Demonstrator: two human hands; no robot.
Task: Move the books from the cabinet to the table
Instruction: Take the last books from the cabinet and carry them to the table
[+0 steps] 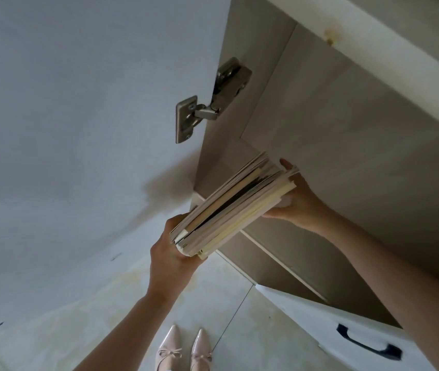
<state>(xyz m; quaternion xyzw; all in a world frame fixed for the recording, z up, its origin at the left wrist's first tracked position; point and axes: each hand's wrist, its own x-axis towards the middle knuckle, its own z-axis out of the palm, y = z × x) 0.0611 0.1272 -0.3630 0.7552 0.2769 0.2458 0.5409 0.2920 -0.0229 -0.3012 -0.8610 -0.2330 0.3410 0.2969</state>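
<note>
A: Books (233, 207), centre frame?
B: Stack held at the open cabinet (333, 124); left hand (171, 253) grasps its near end, right hand (297, 202) its far end.
A: Room?
B: Pale tiled floor (122, 303), white door (79, 129) at left.

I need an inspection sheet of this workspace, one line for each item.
Surface: no table in view; cabinet shelf bare where visible.
Job's things: stack of books held at the cabinet opening, tilted.
Clutter: nothing seen.
Grippers: left hand grips the near end of the stack; right hand holds the far end.
Cables: nothing seen.
Surroundings: open door with metal hinge; drawer handle; pale shoes on tiled floor.
</note>
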